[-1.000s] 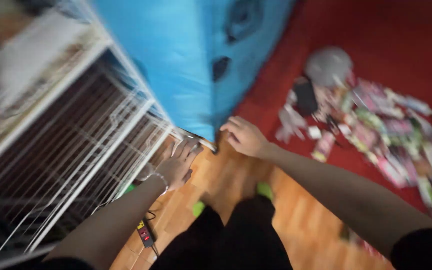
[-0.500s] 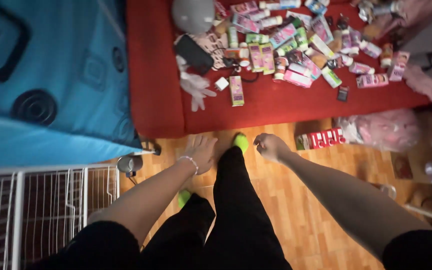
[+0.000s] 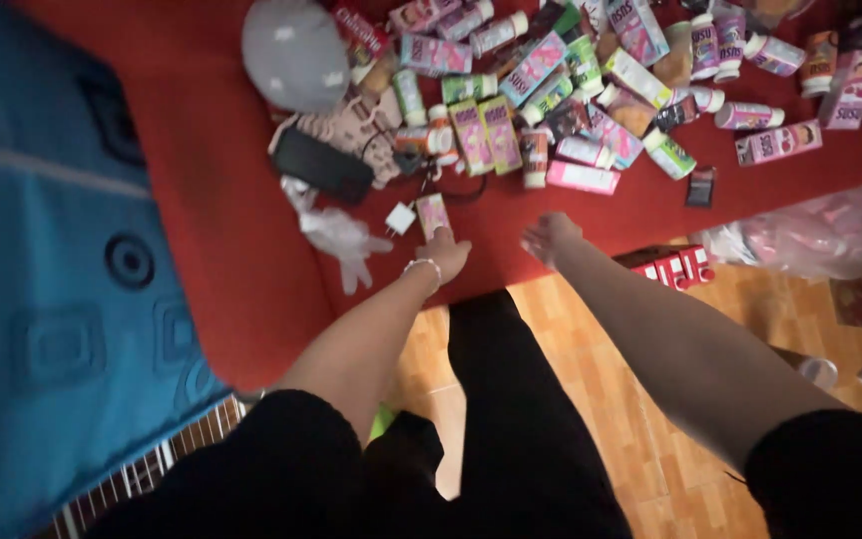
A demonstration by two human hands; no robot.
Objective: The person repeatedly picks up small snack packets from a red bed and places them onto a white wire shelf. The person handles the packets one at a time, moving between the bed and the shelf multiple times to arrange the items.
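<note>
1. The left hand (image 3: 441, 253) reaches over the edge of the red bed (image 3: 251, 230). Its fingers lie just short of a small pink carton (image 3: 433, 213) and may touch its near end; motion blur leaves that unclear.
2. Left fingers: they seem loosely together and hold nothing, though I cannot tell for sure whether they are spread.
3. The right hand (image 3: 549, 237) hovers to the right of the left one, over the bed's edge. Its fingers look curled inward and empty.
4. The carton lies flat, just ahead of the left fingers, with a white plug (image 3: 399, 219) just left of it and a clear glove (image 3: 336, 235) further left.
5. Handling, as a judgement: the carton looks light and fairly stiff, a thin card box that would dent if squeezed hard. Its long sides offer the best hold.
6. Beyond both hands a heap of cartons and bottles (image 3: 591, 90) crowds the bed; a black pouch (image 3: 322, 166) and a grey round thing (image 3: 294, 52) lie ahead and left of the left fingers.
7. Hard to make out: the heap overlaps itself, so many items are half hidden. The frame cuts off the blue cover (image 3: 62, 299) on the left and the pink bag (image 3: 820, 235) on the right. The person's legs hide much of the wooden floor (image 3: 650, 429).
</note>
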